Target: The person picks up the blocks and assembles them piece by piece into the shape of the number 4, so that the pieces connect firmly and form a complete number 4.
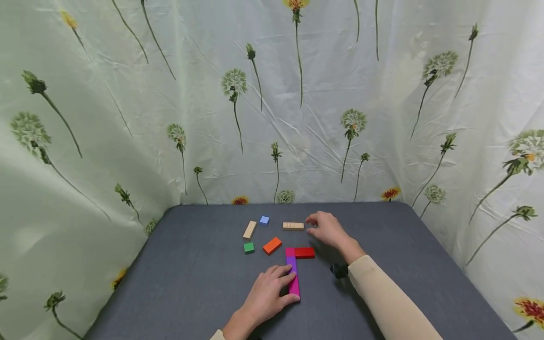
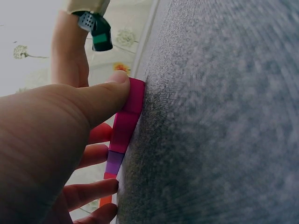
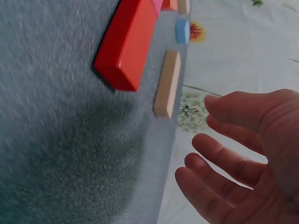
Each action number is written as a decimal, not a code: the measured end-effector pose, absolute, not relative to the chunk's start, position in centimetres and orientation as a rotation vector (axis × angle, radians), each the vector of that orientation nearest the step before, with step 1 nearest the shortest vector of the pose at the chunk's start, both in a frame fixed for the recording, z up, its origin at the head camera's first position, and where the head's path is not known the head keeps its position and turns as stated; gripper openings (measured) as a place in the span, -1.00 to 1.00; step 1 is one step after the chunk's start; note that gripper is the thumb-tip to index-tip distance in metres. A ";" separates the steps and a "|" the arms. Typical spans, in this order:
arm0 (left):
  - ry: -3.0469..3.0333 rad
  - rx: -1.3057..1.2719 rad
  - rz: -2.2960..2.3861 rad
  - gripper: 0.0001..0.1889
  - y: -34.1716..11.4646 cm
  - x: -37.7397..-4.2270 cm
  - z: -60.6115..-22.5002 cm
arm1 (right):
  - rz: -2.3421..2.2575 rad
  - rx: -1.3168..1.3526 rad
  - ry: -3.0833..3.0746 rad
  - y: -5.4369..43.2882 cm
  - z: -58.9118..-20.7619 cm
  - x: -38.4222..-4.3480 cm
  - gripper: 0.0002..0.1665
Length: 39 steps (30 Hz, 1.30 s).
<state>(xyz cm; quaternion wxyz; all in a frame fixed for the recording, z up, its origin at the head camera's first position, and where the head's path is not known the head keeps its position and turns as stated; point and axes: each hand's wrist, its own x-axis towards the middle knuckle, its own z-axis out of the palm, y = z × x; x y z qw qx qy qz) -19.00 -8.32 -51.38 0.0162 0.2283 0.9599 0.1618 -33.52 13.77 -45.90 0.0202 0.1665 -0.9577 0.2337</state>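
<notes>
- Right, nearest to us, the left hand lies low over a row of blocks, fingers spread and only gently bent, thumb at the near end, fingertips touching the row; it rests there rather than wrapping round anything.
- Under that hand, a bright magenta rectangular block makes up the near part of the row, lying flat on the dark grey cloth-textured tabletop.
- Next along, a purple block continues the line, partly covered by the fingers.
- Off to the right, a dark device sits at the right wrist, by a cream sleeve.
- And at the row's far end, a small pinkish-red square block marks the corner, with a long red rectangular block butted against its right side: an L-shape.
- Left of that corner, apart from it, an orange rectangular block lies at a slant, with a small green block beyond its left side.
- Farther out, the right hand hovers, fingers loosely curved, gripping nothing, just beside a pale wooden rectangular block.
- Over to its left, a second pale wooden block lies angled, near a small blue block.
- Finally, behind everything, a whitish dandelion-print curtain.
</notes>
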 end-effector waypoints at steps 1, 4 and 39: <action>2.984 0.706 0.504 -0.33 -8.3 -19.0 -51.4 | 0.715 0.518 -2.976 13.7 -46.0 -33.9 -0.69; 2.983 0.701 0.505 -0.33 -8.4 -19.1 -51.5 | 0.706 0.532 -2.993 13.5 -46.1 -34.9 -0.68; 2.968 0.713 0.522 -0.33 -8.5 -19.0 -51.4 | 0.748 0.413 -3.148 12.0 -47.9 -37.7 -0.71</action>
